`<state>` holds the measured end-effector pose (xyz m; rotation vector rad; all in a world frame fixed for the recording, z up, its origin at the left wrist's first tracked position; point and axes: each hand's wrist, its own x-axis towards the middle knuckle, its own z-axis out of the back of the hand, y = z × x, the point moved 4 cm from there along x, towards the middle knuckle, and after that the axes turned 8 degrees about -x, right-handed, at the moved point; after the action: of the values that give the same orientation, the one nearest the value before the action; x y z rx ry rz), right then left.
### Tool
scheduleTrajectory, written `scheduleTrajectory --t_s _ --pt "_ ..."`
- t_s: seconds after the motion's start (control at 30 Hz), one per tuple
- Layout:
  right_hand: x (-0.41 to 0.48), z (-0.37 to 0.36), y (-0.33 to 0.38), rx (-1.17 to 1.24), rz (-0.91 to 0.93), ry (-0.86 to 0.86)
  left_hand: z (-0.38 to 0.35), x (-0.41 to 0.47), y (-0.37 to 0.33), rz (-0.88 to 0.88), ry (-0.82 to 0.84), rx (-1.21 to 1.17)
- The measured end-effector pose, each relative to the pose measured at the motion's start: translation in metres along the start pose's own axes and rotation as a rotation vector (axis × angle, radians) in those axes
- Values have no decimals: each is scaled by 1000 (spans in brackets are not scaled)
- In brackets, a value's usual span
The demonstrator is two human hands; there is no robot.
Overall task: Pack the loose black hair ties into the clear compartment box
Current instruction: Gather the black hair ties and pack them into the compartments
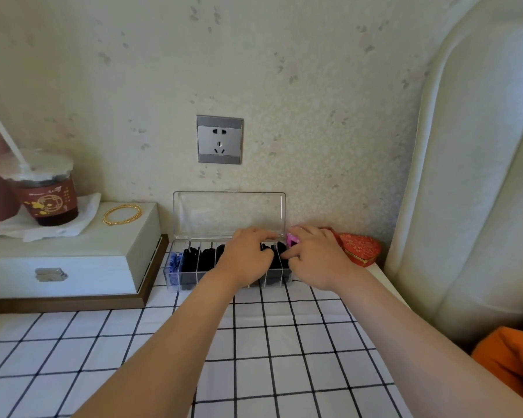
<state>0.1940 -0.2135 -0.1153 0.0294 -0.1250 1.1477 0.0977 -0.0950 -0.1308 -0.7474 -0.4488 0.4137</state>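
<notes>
head-worn; looks forward and down; near the checked table

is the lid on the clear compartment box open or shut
Open: the clear lid stands upright behind the black hair ties.

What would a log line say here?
step: packing | left hand: over middle | right hand: at right end | clear compartment box: open | black hair ties: inside

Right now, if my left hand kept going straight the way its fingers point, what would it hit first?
Most likely the open clear lid standing upright at the back of the compartment box. Your left hand is over the box, pointing toward it, though depth is hard to judge.
</notes>
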Motion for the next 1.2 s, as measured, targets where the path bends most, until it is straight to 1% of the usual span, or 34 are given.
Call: scheduleTrajectory --t_s 0.1,0.17,0.23,0.3,0.4,0.47,0.53,0.6,0.63,0.7,0.83,0.9,0.93,1.0,1.1,1.2 --pt "1 -7 6 -63 -3 88 3 -2 1 -47 20 112" --pt "4 -10 9 -118 -27 145 0 -4 2 -58 45 131" --pt "6 -9 14 -156 -47 160 -4 -5 0 -70 75 162" --pt "9 -8 14 -143 -54 158 -8 -7 -3 -91 102 231" --pt "10 -3 5 37 -45 187 -12 -10 -7 -101 127 335" --pt "5 11 -1 181 -35 136 -13 -10 -8 -102 134 365" --pt "-2 27 -6 227 -35 52 -14 -10 -9 -99 142 380" --pt "-7 38 -8 191 -20 -28 -15 -10 -10 -90 154 388" --pt "-8 40 -8 174 -1 -42 -15 -10 -10 -86 159 388" --pt "-8 34 -6 130 43 -17 -15 -10 -10 -84 162 373" --pt "-5 8 2 -114 143 37 -11 -11 -7 -100 145 320" --pt "-4 0 6 -158 157 52 -8 -11 -5 -118 125 282" --pt "-2 -1 7 -143 153 50 -6 -11 -4 -122 110 247" --pt "5 5 3 -31 119 8 2 -11 -3 -121 72 178" --pt "14 18 -8 226 -22 -76 20 -12 -1 -135 0 133" --pt "18 24 -14 403 -161 -163 50 -13 10 -121 -152 161"
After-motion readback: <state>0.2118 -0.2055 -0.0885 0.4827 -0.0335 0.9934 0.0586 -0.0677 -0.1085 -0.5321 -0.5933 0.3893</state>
